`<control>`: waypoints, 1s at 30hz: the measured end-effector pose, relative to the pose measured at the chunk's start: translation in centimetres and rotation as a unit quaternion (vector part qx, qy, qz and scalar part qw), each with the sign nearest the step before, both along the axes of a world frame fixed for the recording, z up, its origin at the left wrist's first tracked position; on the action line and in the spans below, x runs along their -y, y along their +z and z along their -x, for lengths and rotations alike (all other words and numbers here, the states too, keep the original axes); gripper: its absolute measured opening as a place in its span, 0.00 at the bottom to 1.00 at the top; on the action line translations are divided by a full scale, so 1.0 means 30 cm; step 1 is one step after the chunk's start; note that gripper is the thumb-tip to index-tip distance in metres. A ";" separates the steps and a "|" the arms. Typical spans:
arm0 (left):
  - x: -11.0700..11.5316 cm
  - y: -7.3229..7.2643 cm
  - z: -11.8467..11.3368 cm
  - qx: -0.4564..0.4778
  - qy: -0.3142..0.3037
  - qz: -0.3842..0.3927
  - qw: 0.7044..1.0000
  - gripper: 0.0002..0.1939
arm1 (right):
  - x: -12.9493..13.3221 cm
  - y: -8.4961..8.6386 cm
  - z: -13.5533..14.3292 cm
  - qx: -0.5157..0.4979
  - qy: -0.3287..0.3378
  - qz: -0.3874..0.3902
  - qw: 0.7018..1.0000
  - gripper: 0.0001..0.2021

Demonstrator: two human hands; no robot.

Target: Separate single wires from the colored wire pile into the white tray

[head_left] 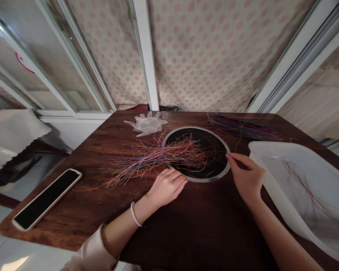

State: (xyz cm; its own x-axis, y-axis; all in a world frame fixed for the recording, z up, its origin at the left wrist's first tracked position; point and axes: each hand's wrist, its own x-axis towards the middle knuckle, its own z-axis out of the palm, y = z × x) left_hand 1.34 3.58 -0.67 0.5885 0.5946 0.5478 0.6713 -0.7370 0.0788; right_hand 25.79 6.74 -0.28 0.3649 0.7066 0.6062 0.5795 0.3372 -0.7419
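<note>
A large bundle of thin coloured wires (158, 156) lies across a round black tray with a silver rim (211, 179), its left end spread over the wooden table. At the tray's near left edge rests my left hand (169, 186), fingers curled together; what they hold, if anything, is too small to tell. By the tray's right rim my right hand (245, 173) pinches a thin reddish wire that runs left toward the bundle.
A white plastic bin (282, 210) with a few wires stands at the right. Behind it lies a darker wire bundle (243, 128). A clear plastic glove (148, 124) is at the back, a phone (48, 199) at the left of the table (101, 210).
</note>
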 end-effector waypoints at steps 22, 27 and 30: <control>0.062 0.300 0.030 0.519 -0.008 0.166 0.838 0.05 | 0.307 0.353 0.118 0.178 0.057 -0.205 0.961 0.16; 0.126 0.417 0.059 0.515 0.012 0.159 0.842 0.03 | 0.343 0.357 0.219 0.159 0.233 -0.203 0.938 0.15; 0.156 0.455 0.068 0.455 0.019 0.203 0.867 0.04 | 0.348 0.347 0.262 0.136 0.294 -0.210 0.923 0.14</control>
State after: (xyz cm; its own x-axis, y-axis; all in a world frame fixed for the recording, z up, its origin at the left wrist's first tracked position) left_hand -0.70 -1.12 12.98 -0.0018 0.8567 0.5159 0.2176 -0.5032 0.8363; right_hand 17.91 -3.71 10.12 -0.2116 0.4165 0.8842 0.3509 0.8767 -0.3290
